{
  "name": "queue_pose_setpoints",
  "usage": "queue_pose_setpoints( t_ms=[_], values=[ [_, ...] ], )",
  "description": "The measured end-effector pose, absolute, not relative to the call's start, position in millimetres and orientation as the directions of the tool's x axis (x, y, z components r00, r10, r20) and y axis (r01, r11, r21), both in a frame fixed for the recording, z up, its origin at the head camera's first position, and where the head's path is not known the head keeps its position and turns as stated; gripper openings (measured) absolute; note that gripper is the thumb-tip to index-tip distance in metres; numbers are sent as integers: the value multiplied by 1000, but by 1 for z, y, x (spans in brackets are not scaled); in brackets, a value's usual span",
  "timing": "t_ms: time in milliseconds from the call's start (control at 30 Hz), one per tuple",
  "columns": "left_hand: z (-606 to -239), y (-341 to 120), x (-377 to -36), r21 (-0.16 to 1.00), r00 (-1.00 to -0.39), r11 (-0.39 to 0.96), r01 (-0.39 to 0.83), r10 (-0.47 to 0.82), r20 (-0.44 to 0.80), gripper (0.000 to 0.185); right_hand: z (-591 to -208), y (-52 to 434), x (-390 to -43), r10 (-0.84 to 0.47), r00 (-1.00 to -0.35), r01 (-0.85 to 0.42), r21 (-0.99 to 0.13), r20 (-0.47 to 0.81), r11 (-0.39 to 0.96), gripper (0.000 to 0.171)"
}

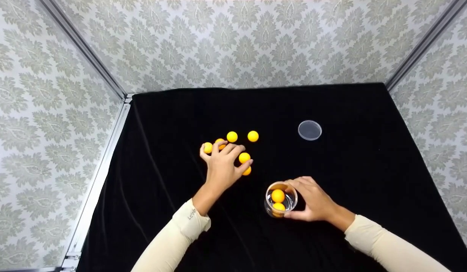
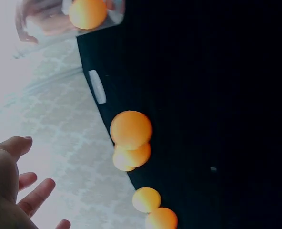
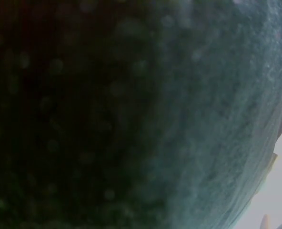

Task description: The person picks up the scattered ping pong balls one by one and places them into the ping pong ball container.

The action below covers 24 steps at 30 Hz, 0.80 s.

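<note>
Several yellow balls (image 1: 232, 136) lie loose on the black cloth (image 1: 350, 170) left of centre. My left hand (image 1: 223, 162) hovers over them with fingers spread and straight, fingertips near the balls, holding nothing that I can see. In the left wrist view the same balls (image 2: 130, 130) sit in a row and the hand (image 2: 7, 186) shows open at the lower left. My right hand (image 1: 311, 200) grips a clear round jar (image 1: 280, 199) with two yellow balls inside. The right wrist view shows only dark blurred cloth.
A clear round lid (image 1: 310, 130) lies flat on the cloth, back right of the jar. Patterned walls enclose the table on three sides, with a metal rail (image 1: 101, 170) along the left edge.
</note>
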State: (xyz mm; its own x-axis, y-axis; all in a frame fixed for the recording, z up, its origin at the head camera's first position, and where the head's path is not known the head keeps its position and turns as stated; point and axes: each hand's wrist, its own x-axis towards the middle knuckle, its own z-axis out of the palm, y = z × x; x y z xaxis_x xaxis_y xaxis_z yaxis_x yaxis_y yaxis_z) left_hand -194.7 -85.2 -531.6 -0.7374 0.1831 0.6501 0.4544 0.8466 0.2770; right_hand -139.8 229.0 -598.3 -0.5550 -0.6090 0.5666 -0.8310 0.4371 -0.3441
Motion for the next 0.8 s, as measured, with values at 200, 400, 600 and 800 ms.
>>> queue_pose_setpoints(
  t_ms=[200,400,600,800],
  values=[
    [-548,-91,-196,286,-783,865,414,178,596,37,-598,229,-139,-609,-556,-830,-346,566,437,93],
    [-561,-92,-195,270,-818,881,389,196,541,38,-598,229,-139,-610,-559,-829,-351,562,435,91],
    [-575,-90,-193,256,-841,890,377,213,498,34,-598,229,-139,-608,-556,-830,-348,566,435,91],
    [-583,-88,-191,238,-867,902,361,231,441,35,-598,229,-140,-607,-550,-834,-346,574,429,91]
  ],
)
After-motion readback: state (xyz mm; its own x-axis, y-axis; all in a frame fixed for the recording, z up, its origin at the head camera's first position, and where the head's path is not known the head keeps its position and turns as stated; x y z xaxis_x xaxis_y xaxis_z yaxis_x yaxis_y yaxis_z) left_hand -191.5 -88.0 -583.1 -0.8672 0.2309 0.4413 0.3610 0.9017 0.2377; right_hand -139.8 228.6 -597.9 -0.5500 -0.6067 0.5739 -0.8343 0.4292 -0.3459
